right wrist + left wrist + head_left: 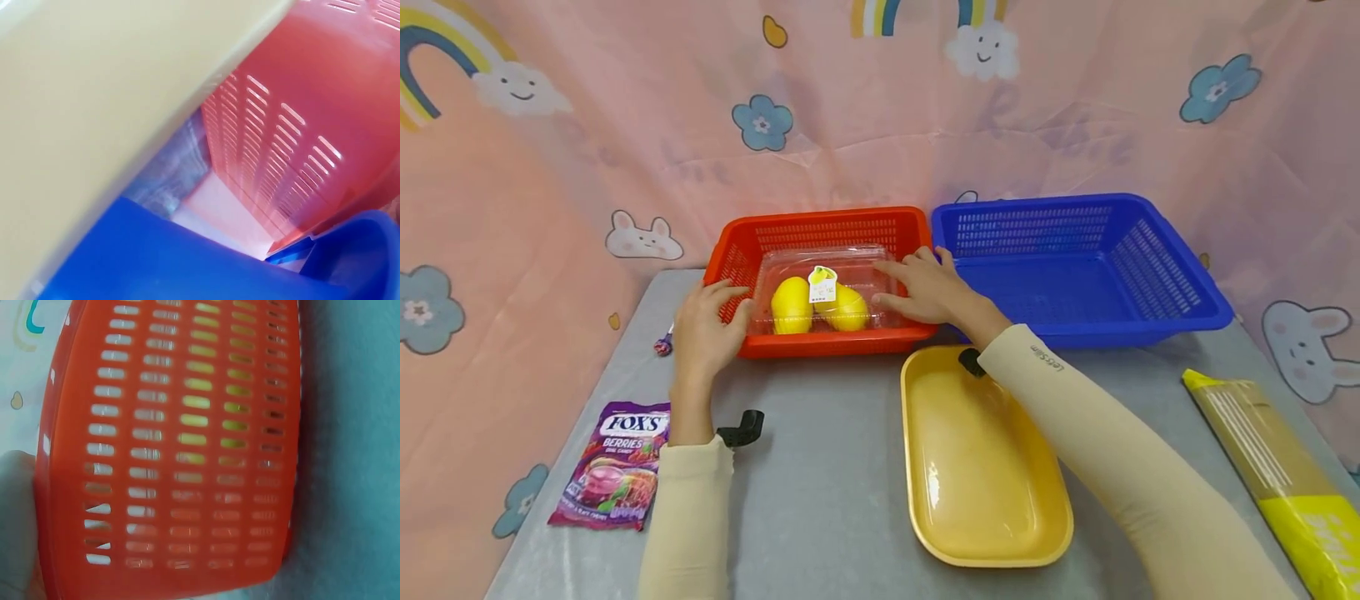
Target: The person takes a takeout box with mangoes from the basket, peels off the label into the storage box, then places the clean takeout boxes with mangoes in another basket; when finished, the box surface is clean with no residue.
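Note:
A clear plastic clamshell box (883, 287) with two yellow fruits (792, 306) and a white label lies inside the red basket (827, 346). My left hand (706, 329) is at the basket's left rim, its fingers loosely bent over the edge and the thumb pointing inward. From the right, my right hand (928, 287) reaches over the rim, its fingers spread and extended to the box's right side. In the left wrist view the basket's slotted wall (169, 469) fills most of the picture, yellow showing through it. The right wrist view shows no fingers clearly.
A blue basket (1037, 292) stands beside the red one. The yellow tray (985, 467) lies in front, under my right forearm. A purple candy bag (613, 467) and a lollipop (662, 346) are at left, a long yellow packet (1277, 467) at right. A patterned curtain hangs behind.

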Demonstrator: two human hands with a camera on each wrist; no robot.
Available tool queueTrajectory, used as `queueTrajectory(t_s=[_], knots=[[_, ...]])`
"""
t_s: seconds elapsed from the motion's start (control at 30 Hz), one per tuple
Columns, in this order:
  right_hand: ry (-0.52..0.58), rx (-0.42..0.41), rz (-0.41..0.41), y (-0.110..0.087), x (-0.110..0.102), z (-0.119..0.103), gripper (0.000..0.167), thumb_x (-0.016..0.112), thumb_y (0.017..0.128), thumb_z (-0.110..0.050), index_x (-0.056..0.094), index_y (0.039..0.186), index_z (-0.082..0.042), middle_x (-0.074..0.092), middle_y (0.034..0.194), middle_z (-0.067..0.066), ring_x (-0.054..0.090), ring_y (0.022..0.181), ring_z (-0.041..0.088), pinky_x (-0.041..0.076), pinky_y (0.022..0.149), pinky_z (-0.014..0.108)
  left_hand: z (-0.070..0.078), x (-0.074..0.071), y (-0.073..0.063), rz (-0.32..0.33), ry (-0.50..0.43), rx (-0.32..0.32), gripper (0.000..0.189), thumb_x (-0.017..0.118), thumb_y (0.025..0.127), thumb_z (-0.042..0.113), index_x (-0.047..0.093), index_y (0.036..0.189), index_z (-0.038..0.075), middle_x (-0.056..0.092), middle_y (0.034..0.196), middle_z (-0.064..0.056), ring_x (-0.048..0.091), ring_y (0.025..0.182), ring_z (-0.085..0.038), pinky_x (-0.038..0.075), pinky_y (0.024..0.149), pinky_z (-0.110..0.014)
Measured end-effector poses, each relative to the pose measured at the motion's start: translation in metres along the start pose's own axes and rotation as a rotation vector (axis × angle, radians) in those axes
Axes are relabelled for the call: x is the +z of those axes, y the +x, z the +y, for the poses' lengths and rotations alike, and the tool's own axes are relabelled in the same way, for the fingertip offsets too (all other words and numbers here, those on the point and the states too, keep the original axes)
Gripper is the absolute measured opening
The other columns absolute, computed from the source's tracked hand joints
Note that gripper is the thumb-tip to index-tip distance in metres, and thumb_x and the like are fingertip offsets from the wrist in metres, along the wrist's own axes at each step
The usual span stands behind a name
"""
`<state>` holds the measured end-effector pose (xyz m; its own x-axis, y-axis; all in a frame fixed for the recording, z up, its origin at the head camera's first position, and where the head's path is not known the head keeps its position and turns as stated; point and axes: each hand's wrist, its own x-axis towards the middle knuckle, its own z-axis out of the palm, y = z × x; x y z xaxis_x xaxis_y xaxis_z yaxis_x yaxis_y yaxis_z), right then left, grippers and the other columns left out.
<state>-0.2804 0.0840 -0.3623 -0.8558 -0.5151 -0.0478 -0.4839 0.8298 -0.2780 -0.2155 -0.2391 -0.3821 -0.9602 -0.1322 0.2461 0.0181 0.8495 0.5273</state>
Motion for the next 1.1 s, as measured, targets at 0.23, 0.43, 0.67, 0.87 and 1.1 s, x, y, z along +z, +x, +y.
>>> queueTrajectory(t_s=[0.23,0.43,0.67,0.87,1.1], knots=[[-0.018,0.030,-0.105,0.004,0.000,-0.007,0.075,0.040,0.101,-0.060,0.023,0.164,-0.023,0.053,0.152,0.016,0.037,0.145,0.040,-0.006,0.123,0.069,-0.013,-0.006,-0.003,0.006,-0.039,-0.006,0.042,0.055,0.101,0.032,0.067,0.133,0.008,0.053,0.151,-0.020,0.031,0.150,-0.046,0.018,0.120,-0.071],[0.027,0.046,-0.104,0.006,-0.002,-0.011,0.071,0.043,0.102,-0.054,0.024,0.163,-0.024,0.056,0.150,0.013,0.043,0.145,0.040,-0.010,0.122,0.068,-0.024,-0.005,-0.001,0.010,-0.102,0.037,0.039,0.055,0.101,0.028,0.067,0.131,0.006,0.053,0.151,-0.020,0.033,0.148,-0.046,0.019,0.121,-0.068],[0.155,0.067,-0.021,0.004,-0.001,-0.013,0.062,0.048,0.102,-0.049,0.032,0.160,-0.033,0.073,0.104,0.004,0.054,0.127,0.031,-0.010,0.124,0.065,-0.029,-0.006,-0.002,-0.024,-0.129,0.061,0.040,0.056,0.101,0.026,0.066,0.132,0.004,0.051,0.153,-0.019,0.035,0.146,-0.044,0.022,0.120,-0.067],[0.223,0.064,0.032,0.004,0.001,-0.012,0.061,0.051,0.101,-0.044,0.035,0.158,-0.036,0.072,0.127,0.003,0.052,0.132,0.031,-0.008,0.124,0.064,-0.032,-0.008,-0.003,-0.089,-0.126,0.062,0.045,0.053,0.102,0.032,0.062,0.139,0.007,0.044,0.159,-0.017,0.029,0.150,-0.044,0.021,0.119,-0.072],[0.335,0.039,0.116,0.003,0.005,-0.007,0.055,0.057,0.098,-0.042,0.047,0.152,-0.036,0.074,0.103,0.003,0.061,0.118,0.025,-0.004,0.125,0.063,-0.038,-0.013,-0.002,-0.166,-0.161,0.075,0.048,0.051,0.104,0.035,0.057,0.144,0.009,0.036,0.165,-0.012,0.022,0.154,-0.043,0.021,0.117,-0.076]])
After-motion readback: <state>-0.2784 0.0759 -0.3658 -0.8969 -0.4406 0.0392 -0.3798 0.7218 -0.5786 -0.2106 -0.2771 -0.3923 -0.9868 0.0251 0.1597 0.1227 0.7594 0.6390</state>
